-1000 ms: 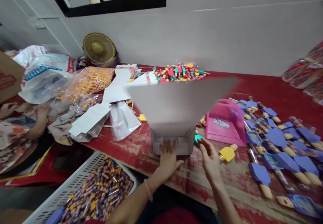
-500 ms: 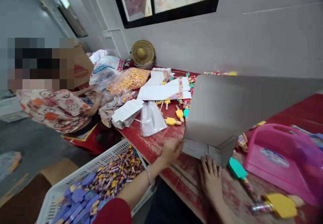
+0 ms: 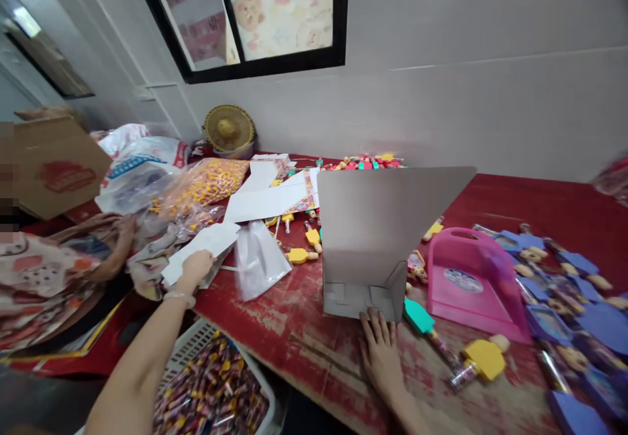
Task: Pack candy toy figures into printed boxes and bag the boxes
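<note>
Well, the left hand [image 3: 197, 268] reaches out at left of frame, fingers bent over a stack of white cards [image 3: 216, 240]; I cannot tell whether it grips any. Low in the frame, right of centre, the right hand [image 3: 384, 360] lies flat, fingers slightly spread, fingertips at the front edge of a grey box [image 3: 366, 232], holding nothing. That box stands mid-frame on the red worktop [image 3: 265, 320], its tall panel hiding part of a colourful pile [image 3: 367, 162] behind. Just right of it lie a turquoise piece [image 3: 418, 316] and a yellow piece [image 3: 485, 358], with a pink stand [image 3: 471, 307] and purple pieces [image 3: 601, 322] farther right. Between cards and box rests a clear bag [image 3: 262, 258]. At lower left, the forearm partly blocks a white basket [image 3: 189, 345] of small tubes [image 3: 216, 386].
</note>
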A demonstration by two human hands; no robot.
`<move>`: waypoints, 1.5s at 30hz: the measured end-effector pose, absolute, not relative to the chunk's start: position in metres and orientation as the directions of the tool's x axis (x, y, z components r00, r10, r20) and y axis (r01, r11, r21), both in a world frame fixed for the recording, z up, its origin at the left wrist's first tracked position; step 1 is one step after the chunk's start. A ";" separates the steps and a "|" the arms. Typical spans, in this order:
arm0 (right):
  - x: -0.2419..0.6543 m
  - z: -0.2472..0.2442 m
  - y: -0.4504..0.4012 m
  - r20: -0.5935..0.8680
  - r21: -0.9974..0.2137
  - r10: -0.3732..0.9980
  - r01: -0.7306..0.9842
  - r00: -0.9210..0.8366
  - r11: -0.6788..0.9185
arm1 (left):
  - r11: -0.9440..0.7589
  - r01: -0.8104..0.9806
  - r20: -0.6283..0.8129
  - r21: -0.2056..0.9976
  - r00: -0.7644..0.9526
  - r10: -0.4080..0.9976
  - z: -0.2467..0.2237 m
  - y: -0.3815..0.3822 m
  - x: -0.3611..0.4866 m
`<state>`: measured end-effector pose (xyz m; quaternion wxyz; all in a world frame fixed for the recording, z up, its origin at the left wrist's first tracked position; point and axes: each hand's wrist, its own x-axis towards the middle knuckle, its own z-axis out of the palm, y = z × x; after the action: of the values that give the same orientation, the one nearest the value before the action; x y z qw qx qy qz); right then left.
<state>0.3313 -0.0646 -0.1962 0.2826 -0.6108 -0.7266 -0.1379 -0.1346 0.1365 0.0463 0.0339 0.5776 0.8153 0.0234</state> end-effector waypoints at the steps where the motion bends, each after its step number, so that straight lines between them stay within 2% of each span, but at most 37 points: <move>1: 0.332 -0.197 -0.064 0.579 -0.153 0.811 0.965 -0.085 0.211 | 0.324 0.943 -0.025 0.078 -0.323 0.946 0.050 0.139 -0.136; 4: 0.335 -0.202 -0.063 0.574 -0.204 0.817 0.955 -0.061 0.215 | 0.345 0.935 0.064 0.085 -0.351 0.934 0.070 0.141 -0.136; 6: 0.336 -0.201 -0.064 0.566 -0.271 0.823 0.933 -0.046 0.238 | 0.398 0.913 0.205 0.084 -0.407 0.890 0.085 0.129 -0.130; 7: 0.334 -0.198 -0.066 0.564 -0.325 0.826 0.914 -0.020 0.244 | 0.419 0.900 0.305 0.120 -0.435 0.847 0.090 0.117 -0.123; 9: 0.324 -0.181 -0.071 0.540 -0.492 0.838 0.838 0.080 0.237 | 0.389 0.875 0.498 0.288 -0.484 0.719 0.091 0.080 -0.099; 11: 0.306 -0.147 -0.080 0.426 -0.718 0.886 0.665 0.184 0.207 | 0.218 0.827 0.562 0.518 -0.521 0.643 0.075 0.029 -0.060; 13: 0.281 -0.103 -0.089 0.215 -0.916 0.961 0.378 0.174 0.137 | 0.093 0.728 0.497 0.679 -0.549 0.672 0.045 -0.025 -0.009; 15: 0.257 -0.060 -0.093 0.057 -0.997 0.993 0.057 0.099 0.052 | 0.043 0.588 0.363 0.808 -0.553 0.750 0.013 -0.069 0.043; 19: 0.240 -0.004 -0.089 -0.097 -0.965 0.933 -0.262 0.345 -0.004 | 0.109 0.337 0.052 0.935 -0.434 0.899 -0.019 -0.102 0.112; 21: 0.245 0.007 -0.090 -0.195 -0.898 0.940 -0.436 0.280 -0.057 | 0.106 0.255 -0.032 0.961 -0.281 0.959 -0.015 -0.093 0.124; 23: 0.252 0.011 -0.097 -0.246 -0.836 0.955 -0.535 0.164 -0.123 | 0.103 0.185 -0.092 0.977 -0.068 0.993 -0.007 -0.079 0.128; 27: 0.265 0.011 -0.111 -0.238 -0.829 0.944 -0.555 0.228 -0.075 | 0.163 0.056 -0.172 0.985 0.277 0.945 0.002 -0.061 0.136; 30: 0.275 0.009 -0.108 -0.236 -0.834 0.936 -0.550 0.263 -0.056 | 0.169 -0.009 -0.152 0.986 0.392 0.907 0.000 -0.063 0.143; 33: 0.283 0.006 -0.100 -0.237 -0.864 0.922 -0.501 0.305 -0.056 | 0.137 0.022 -0.135 0.990 0.372 0.918 -0.002 -0.067 0.146; 39: 0.287 -0.005 -0.096 -0.219 -0.929 0.897 -0.363 0.383 -0.072 | 0.134 0.241 -0.167 0.961 0.123 0.978 -0.005 -0.075 0.149; 45: 0.297 -0.008 -0.092 -0.151 -0.964 0.911 -0.262 0.384 -0.049 | 0.093 0.261 -0.152 0.961 0.217 0.964 -0.018 -0.083 0.159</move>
<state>0.2972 -0.0925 -0.0075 0.6236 -0.5506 -0.2945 0.4704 0.1595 -0.0833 -0.0179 0.5192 0.5823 0.5260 0.3385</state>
